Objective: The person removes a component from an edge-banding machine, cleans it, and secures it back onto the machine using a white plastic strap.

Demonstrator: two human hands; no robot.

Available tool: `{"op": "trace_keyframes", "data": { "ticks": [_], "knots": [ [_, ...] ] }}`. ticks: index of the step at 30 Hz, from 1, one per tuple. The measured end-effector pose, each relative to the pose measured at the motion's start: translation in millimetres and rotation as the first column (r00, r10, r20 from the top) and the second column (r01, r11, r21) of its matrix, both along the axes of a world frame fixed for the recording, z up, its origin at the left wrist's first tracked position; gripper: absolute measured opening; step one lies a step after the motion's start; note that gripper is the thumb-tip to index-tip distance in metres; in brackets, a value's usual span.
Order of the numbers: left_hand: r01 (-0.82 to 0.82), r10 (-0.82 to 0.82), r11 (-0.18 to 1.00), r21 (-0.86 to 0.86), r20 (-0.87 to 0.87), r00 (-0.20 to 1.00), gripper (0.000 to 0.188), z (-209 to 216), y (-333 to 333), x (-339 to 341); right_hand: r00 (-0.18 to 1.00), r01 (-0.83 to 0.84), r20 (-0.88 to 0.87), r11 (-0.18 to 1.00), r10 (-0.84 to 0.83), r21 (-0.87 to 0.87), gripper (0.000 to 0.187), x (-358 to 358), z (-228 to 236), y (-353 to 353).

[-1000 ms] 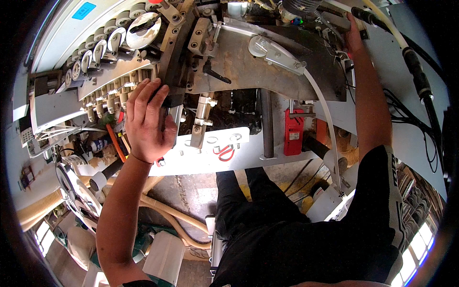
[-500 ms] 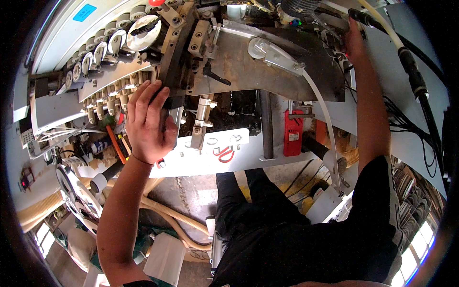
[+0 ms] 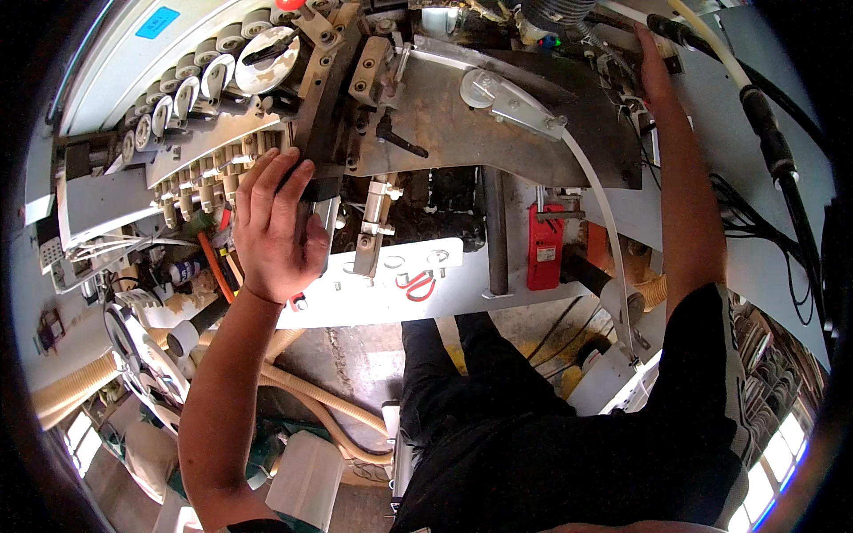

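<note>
My left hand (image 3: 280, 226) lies over the near end of a dark metal bar (image 3: 324, 133) on a machine. Its fingers are spread along the bar's left side, and the thumb is on the right. To its right are a black clamping lever (image 3: 397, 135) and a brass-coloured fitting (image 3: 373, 222). At the far right, my right hand (image 3: 656, 75) reaches up beside the machine, next to thin wires and small fittings. It shows edge-on with its visible fingers stretched out; the rest are hidden. I see nothing held in it.
White rollers (image 3: 216, 78) line the upper left. A clear guide arm (image 3: 511, 105) crosses a dark metal plate (image 3: 435, 147). Red-handled scissors (image 3: 419, 284) lie on the white ledge (image 3: 355, 311). A red box (image 3: 544, 253) hangs near my right arm. Beige hoses (image 3: 324, 400) run below.
My right hand has shifted slightly upward, and its fingers reach further along the machine's side. My left hand stays on the bar.
</note>
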State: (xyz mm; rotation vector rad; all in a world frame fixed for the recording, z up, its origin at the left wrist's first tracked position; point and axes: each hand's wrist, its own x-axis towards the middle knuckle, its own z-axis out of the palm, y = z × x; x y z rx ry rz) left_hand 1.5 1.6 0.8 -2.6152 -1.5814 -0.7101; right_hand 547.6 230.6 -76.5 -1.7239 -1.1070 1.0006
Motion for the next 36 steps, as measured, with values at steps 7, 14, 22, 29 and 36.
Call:
{"op": "trace_keyframes", "data": {
  "ticks": [7, 14, 22, 29, 36],
  "knots": [
    [0.000, 0.000, 1.000, 0.004, -0.009, 1.000, 0.058, -0.1, -0.2, 0.6, 0.992, -0.098, -0.083, 0.995, 0.096, -0.017, 0.098, 0.5, -1.8, 1.1],
    [-0.005, 0.005, 1.000, 0.000, -0.010, 1.000, 0.058, -1.1, -0.8, -0.5, 0.999, -0.024, -0.024, 0.999, 0.024, -0.028, 0.096, 13.9, -14.9, 6.7],
    [-0.008, 0.008, 1.000, 0.002, 0.001, 1.000, 0.059, 0.3, -2.0, 0.2, 0.986, -0.070, -0.157, 0.993, 0.055, -0.092, 0.093, 12.6, -14.8, 9.6],
    [-0.012, 0.012, 1.000, 0.001, 0.000, 1.000, 0.059, -1.3, -0.8, 0.5, 0.984, -0.114, -0.142, 0.992, 0.105, -0.059, 0.097, 24.3, -20.0, 15.9],
    [-0.016, 0.016, 1.000, 0.002, -0.009, 1.000, 0.058, -0.6, -0.8, 1.3, 0.993, -0.090, -0.079, 0.996, 0.089, -0.012, 0.104, 24.2, -23.0, 15.5]
  ]
}}
